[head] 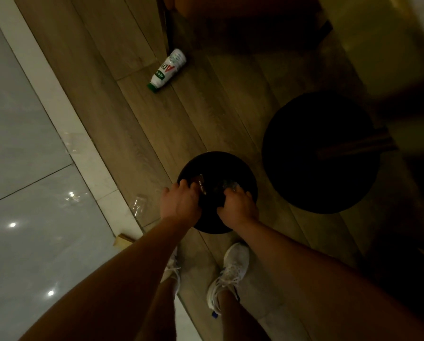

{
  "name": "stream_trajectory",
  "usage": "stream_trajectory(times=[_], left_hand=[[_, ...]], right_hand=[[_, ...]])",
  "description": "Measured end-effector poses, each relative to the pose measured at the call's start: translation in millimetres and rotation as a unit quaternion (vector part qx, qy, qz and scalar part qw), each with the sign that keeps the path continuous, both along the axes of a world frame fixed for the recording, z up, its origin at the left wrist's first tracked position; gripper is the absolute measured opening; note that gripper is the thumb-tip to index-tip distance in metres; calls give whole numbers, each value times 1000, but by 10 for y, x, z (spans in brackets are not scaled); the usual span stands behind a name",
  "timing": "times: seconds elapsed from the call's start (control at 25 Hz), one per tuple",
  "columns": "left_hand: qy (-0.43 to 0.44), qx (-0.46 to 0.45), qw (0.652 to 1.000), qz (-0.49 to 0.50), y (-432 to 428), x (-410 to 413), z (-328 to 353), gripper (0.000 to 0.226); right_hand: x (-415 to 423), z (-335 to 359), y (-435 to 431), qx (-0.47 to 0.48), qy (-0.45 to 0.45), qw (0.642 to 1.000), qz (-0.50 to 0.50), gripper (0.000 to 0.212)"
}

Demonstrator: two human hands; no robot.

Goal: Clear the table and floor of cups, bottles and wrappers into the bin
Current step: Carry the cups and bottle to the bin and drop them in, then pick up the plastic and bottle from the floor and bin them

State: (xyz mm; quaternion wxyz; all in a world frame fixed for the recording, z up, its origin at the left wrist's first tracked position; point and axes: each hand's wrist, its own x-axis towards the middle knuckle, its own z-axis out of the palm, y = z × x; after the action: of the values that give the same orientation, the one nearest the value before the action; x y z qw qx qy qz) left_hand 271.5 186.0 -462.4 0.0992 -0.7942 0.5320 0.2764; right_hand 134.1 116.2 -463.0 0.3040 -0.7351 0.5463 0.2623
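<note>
Both hands at the rim of the black round bin

The left hand (181, 203) and right hand (238, 207) curl over the near rim of the bin (251, 183); if they hold anything, I cannot tell. A white bottle (168, 70) with a green cap lies on the wooden floor (132, 124), well apart from the bin.

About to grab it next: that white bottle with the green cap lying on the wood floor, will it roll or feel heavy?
The bottle lies on its side with a round body, so a nudge would probably roll it. It looks like thin plastic, likely light. Whether it is empty cannot be told.
</note>
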Motion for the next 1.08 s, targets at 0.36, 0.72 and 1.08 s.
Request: stream_trajectory(times=[0.36,0.72,1.08], left_hand=[[194,92,965,149,795,-153,1597,42],[228,123,951,171,1691,-571,2998,35],[198,182,962,-50,1745,-1066,3495,35]], right_hand=[[-456,1603,619,169,-131,943,-256,41],[-2133,3182,1998,116,-98,902,-405,33],[-3233,3828,3717,56,-45,769,-636,33]])
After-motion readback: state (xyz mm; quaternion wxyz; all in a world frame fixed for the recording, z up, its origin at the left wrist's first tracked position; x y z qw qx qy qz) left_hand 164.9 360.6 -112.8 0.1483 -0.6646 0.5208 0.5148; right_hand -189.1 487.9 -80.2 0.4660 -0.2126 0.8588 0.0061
